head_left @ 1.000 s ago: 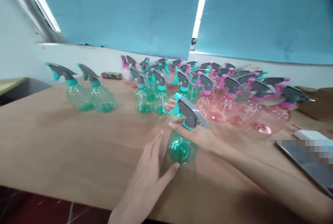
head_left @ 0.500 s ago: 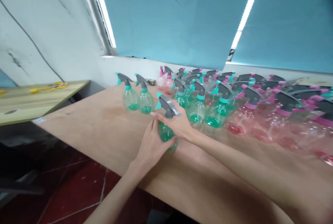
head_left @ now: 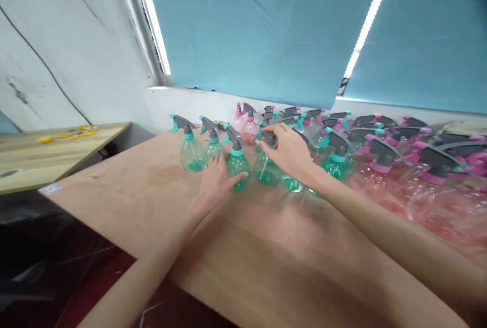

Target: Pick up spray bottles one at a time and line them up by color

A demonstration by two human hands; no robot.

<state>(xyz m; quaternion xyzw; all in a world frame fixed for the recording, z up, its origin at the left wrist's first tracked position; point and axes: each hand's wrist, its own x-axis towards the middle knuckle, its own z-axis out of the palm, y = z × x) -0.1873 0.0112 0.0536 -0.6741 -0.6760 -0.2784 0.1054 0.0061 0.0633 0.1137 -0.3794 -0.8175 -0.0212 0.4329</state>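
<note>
My left hand [head_left: 217,178] is wrapped round the lower body of a clear green spray bottle [head_left: 238,168], which stands upright on the table. Its thumb lies across the front. The bottle's grey head and turquoise trigger are free above the hand. My right hand [head_left: 291,151] is at the grey head of a second green spray bottle [head_left: 266,168], thumb and fingers apart around it. I cannot tell if it touches that head. Left of the held bottle stand two more, a nearer green bottle [head_left: 213,149] and an outer green bottle [head_left: 191,153].
Rows of pink spray bottles [head_left: 380,175] and green ones fill the table's [head_left: 152,201] right side. Blue blinds [head_left: 247,28] hang behind. At left, a second table [head_left: 23,158] carries small yellow pieces [head_left: 81,130]. The brown table's front edge runs diagonally above a red floor.
The held bottle has moved away from me and left, beside the other two green bottles. My right hand has left its head and moved right to another bottle's head.
</note>
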